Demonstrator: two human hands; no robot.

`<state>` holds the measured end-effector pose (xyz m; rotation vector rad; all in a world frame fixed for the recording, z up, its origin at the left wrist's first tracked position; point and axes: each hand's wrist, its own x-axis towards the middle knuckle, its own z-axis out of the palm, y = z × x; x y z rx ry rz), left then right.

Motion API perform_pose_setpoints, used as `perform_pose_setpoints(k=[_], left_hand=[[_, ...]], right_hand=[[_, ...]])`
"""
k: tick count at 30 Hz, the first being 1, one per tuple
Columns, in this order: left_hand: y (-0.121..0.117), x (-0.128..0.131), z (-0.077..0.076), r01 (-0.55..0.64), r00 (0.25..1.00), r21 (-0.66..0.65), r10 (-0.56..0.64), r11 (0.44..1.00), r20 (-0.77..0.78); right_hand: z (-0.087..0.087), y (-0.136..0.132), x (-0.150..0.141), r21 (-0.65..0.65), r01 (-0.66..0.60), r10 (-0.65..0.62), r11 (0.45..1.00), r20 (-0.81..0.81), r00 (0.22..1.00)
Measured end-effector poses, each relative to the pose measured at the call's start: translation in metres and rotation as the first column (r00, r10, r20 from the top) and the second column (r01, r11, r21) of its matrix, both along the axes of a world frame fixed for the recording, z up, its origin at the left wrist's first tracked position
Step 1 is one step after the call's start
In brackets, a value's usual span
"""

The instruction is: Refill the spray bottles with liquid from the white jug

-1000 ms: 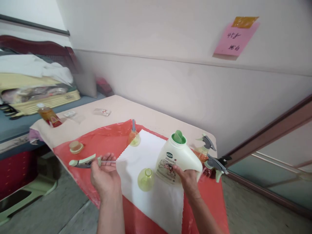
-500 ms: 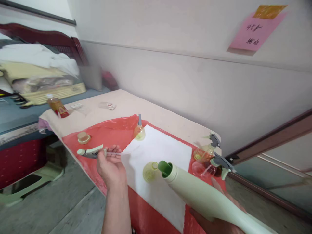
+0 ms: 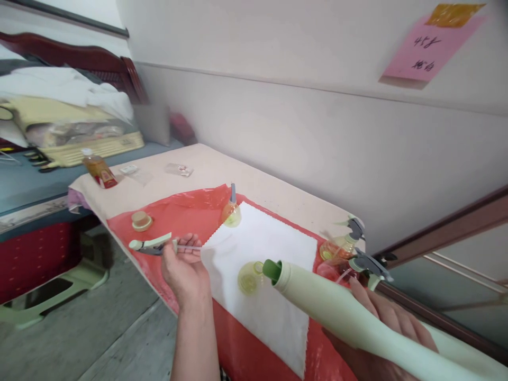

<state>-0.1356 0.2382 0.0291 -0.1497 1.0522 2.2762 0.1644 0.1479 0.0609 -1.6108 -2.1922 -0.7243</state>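
**Two hands, one tilted jug, several small bottles on a covered table**

One pale green jug point(image 3: 357, 323), large, lies tipped nearly level above the table's near corner, its darker green spout point(image 3: 272, 270) pointing at the mouth of a small round yellow-green bottle point(image 3: 250, 278). The right hand point(image 3: 381, 328) wraps the jug's body from below, fingers curled over the far side. Contents of the jug cannot be told.

The yellow-green bottle stands uncapped on a white cloth point(image 3: 262, 254); it looks tinted and clear, fill level unclear.

The left hand point(image 3: 184, 264) pinches a spray pump head point(image 3: 153, 244) by its thin dip tube, thumb and fingers pressed together, holding it level just left of the cloth.

One further yellow bottle with a grey nozzle point(image 3: 231, 211) stands at the cloth's far edge. Two trigger spray bottles point(image 3: 349, 256), orange and pink, stand together at the right corner. One tan cap point(image 3: 142, 220) rests on the red plastic sheet point(image 3: 178, 217). One amber bottle with red label point(image 3: 99, 169) stands on the far beige surface.
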Motion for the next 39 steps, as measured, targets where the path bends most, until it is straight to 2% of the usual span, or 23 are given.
perform_pose_setpoints(k=[3, 15, 22, 29, 34, 39], left_hand=[[0.000, -0.001, -0.001, -0.001, 1.000, 0.004, 0.001, 1.000, -0.003], [0.001, -0.002, 0.000, -0.015, 0.999, 0.011, 0.015, 1.000, 0.029], [0.000, -0.001, 0.000, -0.014, 1.000, 0.004, 0.013, 1.000, 0.017], [-0.001, -0.002, -0.002, 0.006, 1.000, 0.002, -0.006, 1.000, -0.018], [-0.001, -0.002, -0.002, 0.015, 0.999, -0.003, -0.016, 1.000, -0.051], [-0.001, -0.002, 0.000, 0.002, 1.000, -0.007, -0.002, 1.000, -0.020]], right_hand=[[0.004, 0.003, 0.002, 0.006, -0.054, 0.053, 0.998, 0.162, 0.985], [0.015, 0.011, 0.003, 0.016, -0.109, 0.097, 0.994, 0.355, 0.930], [0.015, 0.013, 0.002, 0.021, -0.117, 0.102, 0.993, 0.359, 0.928], [0.026, 0.016, -0.009, 0.046, -0.148, 0.125, 0.988, 0.330, 0.936], [0.028, 0.017, -0.009, 0.031, -0.136, 0.119, 0.990, 0.322, 0.939], [0.030, 0.016, -0.007, 0.031, -0.131, 0.113, 0.991, 0.344, 0.932]])
